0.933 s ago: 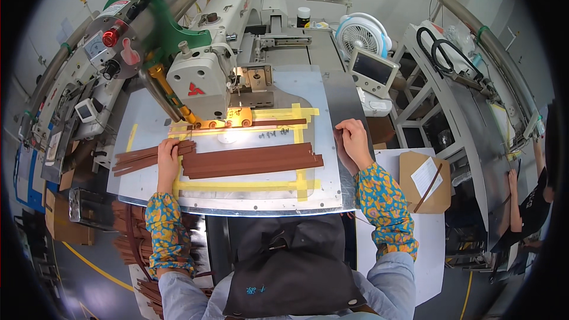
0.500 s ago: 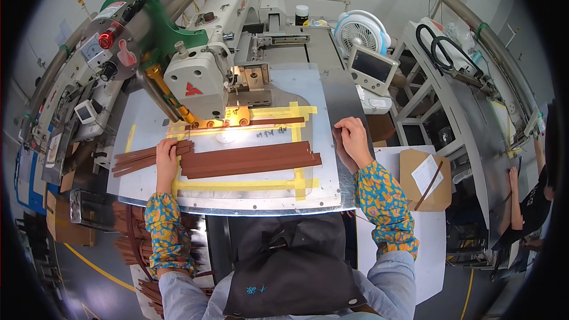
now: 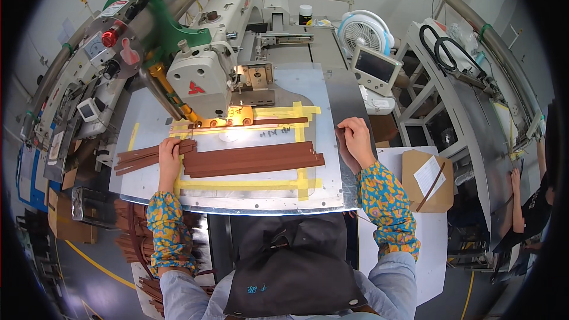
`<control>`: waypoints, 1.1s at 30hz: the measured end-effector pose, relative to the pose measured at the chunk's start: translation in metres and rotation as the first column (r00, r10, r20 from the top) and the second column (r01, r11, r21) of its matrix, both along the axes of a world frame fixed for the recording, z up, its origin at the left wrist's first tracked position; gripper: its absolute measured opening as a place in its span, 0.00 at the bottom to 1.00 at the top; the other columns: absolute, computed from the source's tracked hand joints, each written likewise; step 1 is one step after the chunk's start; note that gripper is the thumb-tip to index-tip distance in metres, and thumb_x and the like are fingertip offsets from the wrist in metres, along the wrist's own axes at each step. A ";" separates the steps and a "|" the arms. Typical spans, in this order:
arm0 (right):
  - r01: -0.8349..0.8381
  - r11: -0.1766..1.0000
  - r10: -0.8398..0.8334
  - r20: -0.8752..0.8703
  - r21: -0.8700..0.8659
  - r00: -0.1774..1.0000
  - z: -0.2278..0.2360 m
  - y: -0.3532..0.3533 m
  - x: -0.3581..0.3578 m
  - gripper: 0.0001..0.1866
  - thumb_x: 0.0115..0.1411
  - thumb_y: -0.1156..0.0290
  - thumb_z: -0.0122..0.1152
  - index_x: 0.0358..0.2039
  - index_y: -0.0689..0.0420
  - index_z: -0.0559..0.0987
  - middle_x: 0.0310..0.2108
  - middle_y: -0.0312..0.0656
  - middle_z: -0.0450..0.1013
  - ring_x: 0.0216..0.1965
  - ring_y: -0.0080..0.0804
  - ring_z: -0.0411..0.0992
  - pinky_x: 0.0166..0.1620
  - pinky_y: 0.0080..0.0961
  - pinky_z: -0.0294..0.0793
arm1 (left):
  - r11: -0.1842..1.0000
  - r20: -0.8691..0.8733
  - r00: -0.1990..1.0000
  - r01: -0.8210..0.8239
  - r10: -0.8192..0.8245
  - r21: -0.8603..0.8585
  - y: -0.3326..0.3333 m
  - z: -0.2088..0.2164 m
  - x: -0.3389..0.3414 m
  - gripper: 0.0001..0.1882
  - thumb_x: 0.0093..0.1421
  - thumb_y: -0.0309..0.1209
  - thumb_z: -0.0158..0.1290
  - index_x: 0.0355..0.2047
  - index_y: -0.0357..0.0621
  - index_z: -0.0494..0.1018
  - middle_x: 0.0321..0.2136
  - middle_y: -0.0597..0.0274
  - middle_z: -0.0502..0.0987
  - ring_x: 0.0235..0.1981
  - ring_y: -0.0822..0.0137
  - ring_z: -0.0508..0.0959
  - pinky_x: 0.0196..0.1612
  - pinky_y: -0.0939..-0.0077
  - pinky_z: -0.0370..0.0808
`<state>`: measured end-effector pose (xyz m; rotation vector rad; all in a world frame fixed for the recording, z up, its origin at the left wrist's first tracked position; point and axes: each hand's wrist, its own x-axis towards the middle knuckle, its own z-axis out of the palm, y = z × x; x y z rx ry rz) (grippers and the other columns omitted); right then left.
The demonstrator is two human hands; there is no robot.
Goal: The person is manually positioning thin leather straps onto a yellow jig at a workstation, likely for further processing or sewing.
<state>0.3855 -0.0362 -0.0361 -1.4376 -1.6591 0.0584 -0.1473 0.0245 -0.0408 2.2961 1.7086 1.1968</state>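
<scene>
A sewing machine head with a lit needle area stands over the white work plate. One long brown strip lies under it, along yellow tape. Nearer to me, a neat stack of brown strips lies across the plate. At its left, my left hand has its fingers curled on the ends of a looser bundle of brown strips. My right hand rests at the plate's right side, away from the strips; its fingers are curled together and nothing shows in them.
A control screen and a white fan stand behind the plate's right side. A cardboard piece with paper and a strip lies at the right. More brown strips hang below left. Another person's arm shows far right.
The whole picture has shifted slightly. Both hands and the strips keep their places on the plate.
</scene>
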 end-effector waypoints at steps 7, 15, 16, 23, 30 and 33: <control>-0.014 0.999 0.008 -0.166 -0.036 0.986 0.003 0.001 0.010 0.10 0.55 0.83 0.51 0.30 0.59 0.81 0.35 0.42 0.77 0.40 0.39 0.73 0.44 0.29 0.73 | 0.999 -0.065 0.998 0.008 -0.006 0.032 0.002 -0.004 0.000 0.07 0.57 0.20 0.51 0.37 0.38 0.74 0.37 0.53 0.74 0.42 0.51 0.73 0.48 0.65 0.71; -0.344 0.926 0.348 -0.005 -0.155 0.938 0.060 -0.047 -0.027 0.07 0.52 0.83 0.55 0.31 0.60 0.79 0.35 0.41 0.75 0.39 0.39 0.71 0.44 0.29 0.71 | 0.991 -0.327 0.936 0.123 -0.134 -0.054 -0.011 0.035 0.054 0.05 0.55 0.25 0.54 0.33 0.41 0.77 0.31 0.57 0.76 0.35 0.53 0.76 0.39 0.61 0.74; -0.386 0.897 0.387 -0.038 -0.218 0.921 0.073 -0.055 -0.044 0.07 0.52 0.82 0.57 0.32 0.60 0.79 0.35 0.41 0.75 0.41 0.42 0.71 0.45 0.32 0.71 | 0.983 -0.347 0.920 0.179 -0.181 -0.039 -0.010 0.037 0.060 0.06 0.55 0.25 0.54 0.34 0.40 0.76 0.31 0.57 0.76 0.34 0.53 0.77 0.38 0.62 0.74; -0.495 0.814 0.564 0.211 -0.304 0.798 0.060 -0.069 -0.081 0.16 0.52 0.72 0.64 0.42 0.58 0.78 0.49 0.44 0.69 0.53 0.45 0.65 0.56 0.36 0.66 | 0.943 -0.540 0.803 0.329 -0.250 0.052 0.014 0.040 0.121 0.12 0.57 0.28 0.49 0.42 0.46 0.73 0.26 0.61 0.75 0.28 0.59 0.78 0.30 0.66 0.75; -0.486 0.814 0.562 0.223 -0.318 0.796 0.046 -0.068 -0.082 0.21 0.51 0.68 0.67 0.46 0.57 0.76 0.52 0.45 0.67 0.55 0.46 0.63 0.58 0.38 0.64 | 0.963 -0.736 0.652 0.271 -0.185 -0.003 0.038 0.020 0.133 0.05 0.56 0.30 0.50 0.32 0.46 0.73 0.24 0.63 0.74 0.27 0.63 0.79 0.25 0.70 0.76; -0.468 0.824 0.548 0.240 -0.321 0.801 0.047 -0.069 -0.082 0.22 0.51 0.67 0.67 0.47 0.55 0.76 0.52 0.45 0.66 0.55 0.45 0.63 0.58 0.38 0.63 | 0.951 -0.658 0.712 0.309 -0.247 -0.022 0.037 0.026 0.122 0.04 0.56 0.29 0.49 0.31 0.46 0.73 0.26 0.61 0.73 0.27 0.60 0.78 0.27 0.68 0.75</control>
